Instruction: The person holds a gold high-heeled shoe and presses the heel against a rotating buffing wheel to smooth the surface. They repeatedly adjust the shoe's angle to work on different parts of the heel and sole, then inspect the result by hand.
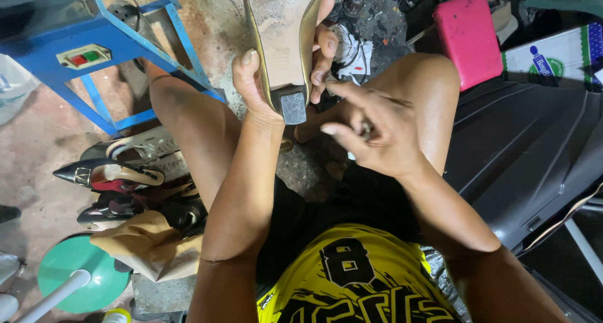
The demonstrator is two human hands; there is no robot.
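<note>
My left hand (pixel 264 84) grips a gold heeled shoe (pixel 282 34) turned sole-up, thumb on one side and fingers curled round the other. Its block heel (pixel 293 107) has a dark grey tip and points toward me. My right hand (pixel 370 131) hovers just right of the heel, index finger stretched toward it, with a small thin tool pinched between thumb and fingers; the tool is mostly hidden. Both hands are above my bare knees.
A blue metal machine frame (pixel 125 53) with a red and green switch stands at the upper left. A pile of shoes (pixel 125 178) lies on the floor at left, a green round base (pixel 81 273) below it. A pink cushion (pixel 468 37) sits upper right.
</note>
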